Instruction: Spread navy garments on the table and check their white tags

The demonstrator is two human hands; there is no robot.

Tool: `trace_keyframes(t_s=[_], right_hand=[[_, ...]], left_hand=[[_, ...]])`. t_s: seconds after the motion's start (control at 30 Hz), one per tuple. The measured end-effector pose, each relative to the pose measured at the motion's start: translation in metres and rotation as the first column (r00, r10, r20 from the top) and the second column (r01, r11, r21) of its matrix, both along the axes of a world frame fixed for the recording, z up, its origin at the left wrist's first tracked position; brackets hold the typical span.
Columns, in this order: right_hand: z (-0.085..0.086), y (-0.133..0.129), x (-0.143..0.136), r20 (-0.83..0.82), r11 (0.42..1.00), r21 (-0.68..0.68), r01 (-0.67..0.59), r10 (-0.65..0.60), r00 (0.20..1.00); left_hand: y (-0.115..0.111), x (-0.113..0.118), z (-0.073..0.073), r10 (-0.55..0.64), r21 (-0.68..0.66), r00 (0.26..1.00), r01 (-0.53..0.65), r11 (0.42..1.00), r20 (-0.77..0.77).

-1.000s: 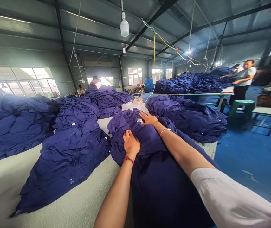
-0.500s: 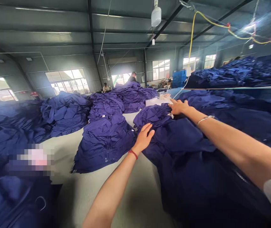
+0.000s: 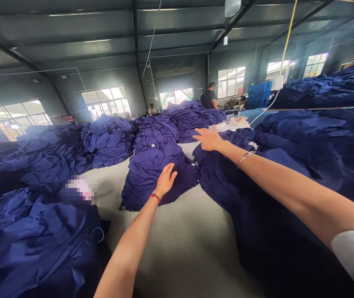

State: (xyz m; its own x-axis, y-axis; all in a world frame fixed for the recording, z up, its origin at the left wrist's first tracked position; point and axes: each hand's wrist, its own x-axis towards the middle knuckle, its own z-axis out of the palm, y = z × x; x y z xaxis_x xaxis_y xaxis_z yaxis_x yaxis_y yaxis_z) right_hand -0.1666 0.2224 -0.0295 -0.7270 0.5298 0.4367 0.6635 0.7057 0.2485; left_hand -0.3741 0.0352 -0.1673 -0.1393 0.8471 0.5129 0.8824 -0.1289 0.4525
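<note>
My left hand (image 3: 166,180), with a red bead bracelet at the wrist, is open over the middle stack of navy blue garments (image 3: 147,171); whether it touches the cloth I cannot tell. My right hand (image 3: 209,138), wearing a silver bangle, has its fingers spread and holds nothing. It reaches across the left end of a larger navy garment pile (image 3: 226,176) on the right. A white label (image 3: 253,145) shows on that pile, beyond my right wrist. Small white tags show on the middle stack.
Further navy piles (image 3: 108,138) line the back of the pale table (image 3: 177,231). Another heap (image 3: 37,244) fills the near left. A raised shelf of garments (image 3: 328,93) runs along the right. A person in black (image 3: 209,97) stands behind the piles, near blue crates (image 3: 259,94).
My view has turned left. My right hand has moved left off the right pile's labelled end, and my left hand has shifted left over the middle stack. Both remain open.
</note>
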Motion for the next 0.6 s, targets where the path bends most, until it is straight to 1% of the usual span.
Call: trace_keyframes(t_s=[0.07,0.13,0.27,0.33,0.43,0.53,0.6], right_hand=[[-0.013,-0.008,-0.025,-0.003,0.997,-0.05,-0.066,0.066,0.998],[-0.029,-0.018,-0.05,-0.006,0.987,-0.11,-0.115,0.115,0.993],[-0.071,-0.042,-0.098,0.021,0.95,-0.263,-0.17,0.182,0.983],[-0.093,-0.056,-0.119,0.025,0.925,-0.322,-0.201,0.22,0.975],[-0.122,-0.073,-0.145,0.052,0.873,-0.437,-0.216,0.264,0.963],[-0.145,-0.087,-0.166,0.041,0.816,-0.522,-0.248,0.314,0.948],[-0.158,-0.093,-0.175,0.011,0.774,-0.575,-0.266,0.332,0.943]], left_hand=[[-0.009,-0.024,-0.004,0.08,-0.024,0.997,-0.08,0.996,-0.014],[-0.019,-0.047,-0.01,0.165,-0.046,0.986,-0.165,0.985,-0.021],[-0.039,-0.082,-0.023,0.294,-0.111,0.955,-0.297,0.948,-0.042],[-0.048,-0.096,-0.03,0.333,-0.137,0.941,-0.338,0.931,-0.057],[-0.06,-0.113,-0.04,0.378,-0.183,0.922,-0.388,0.903,-0.084],[-0.069,-0.127,-0.051,0.438,-0.232,0.892,-0.453,0.861,-0.114],[-0.074,-0.136,-0.058,0.497,-0.259,0.858,-0.512,0.819,-0.128]])
